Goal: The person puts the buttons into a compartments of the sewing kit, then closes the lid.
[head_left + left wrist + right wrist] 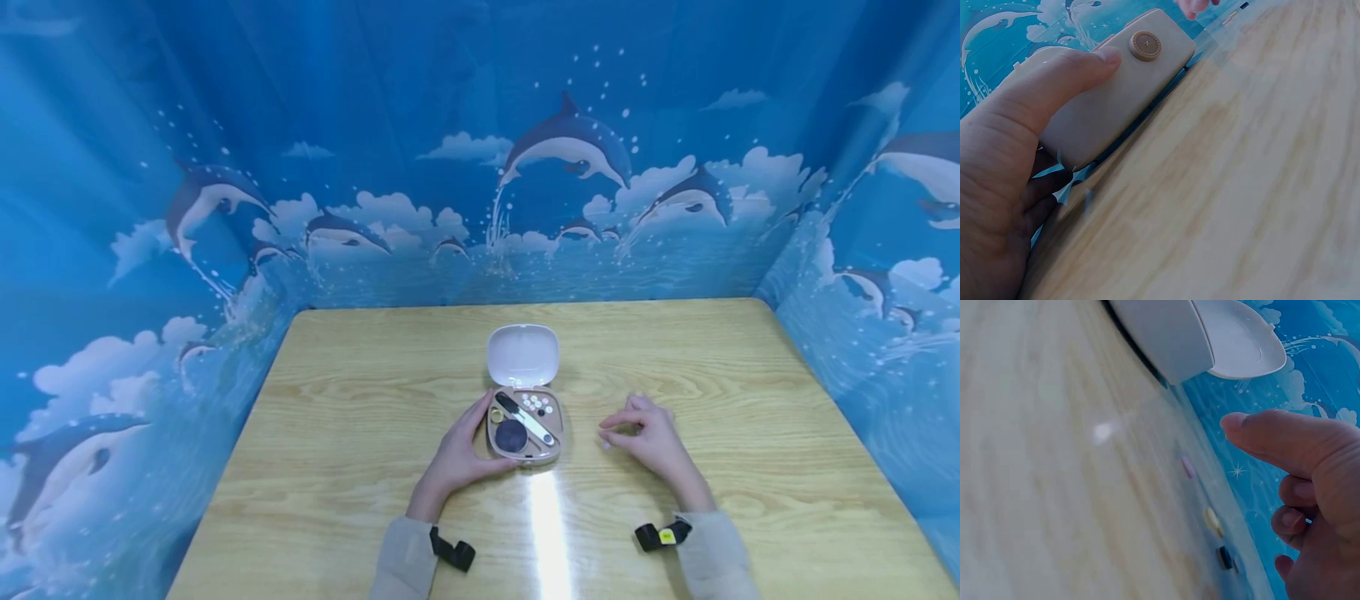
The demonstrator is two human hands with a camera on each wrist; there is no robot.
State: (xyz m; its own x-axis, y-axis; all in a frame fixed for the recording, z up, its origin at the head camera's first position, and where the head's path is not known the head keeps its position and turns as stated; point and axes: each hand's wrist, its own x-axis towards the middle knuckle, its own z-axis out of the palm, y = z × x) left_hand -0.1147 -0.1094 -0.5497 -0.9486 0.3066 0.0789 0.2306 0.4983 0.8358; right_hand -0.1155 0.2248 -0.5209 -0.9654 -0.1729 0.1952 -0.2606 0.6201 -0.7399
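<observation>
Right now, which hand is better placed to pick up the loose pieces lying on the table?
Right, I'd judge: the right hand is off the case and close to the loose pieces. The left hand grips the case on the side away from them. Can't tell whether the right pinches anything.

Box [1110,103]: looks like hard plastic, smooth, only a bit shiny.
Big button [1145,46], on the box's 6 o'clock side: dull, hard plastic by its look.
Lid [522,356], at 12 o'clock from the box: white plastic, smooth and glossy.
Dark round piece [512,436], at 8 o'clock inside: matt.
Table [360,400]: looks like wood, shiny, with a bright streak at 6 o'clock.
Curtain [420,83], at 12 o'clock: folded cloth.
Sleeve [717,550], at 4 o'clock: matt cloth.
</observation>
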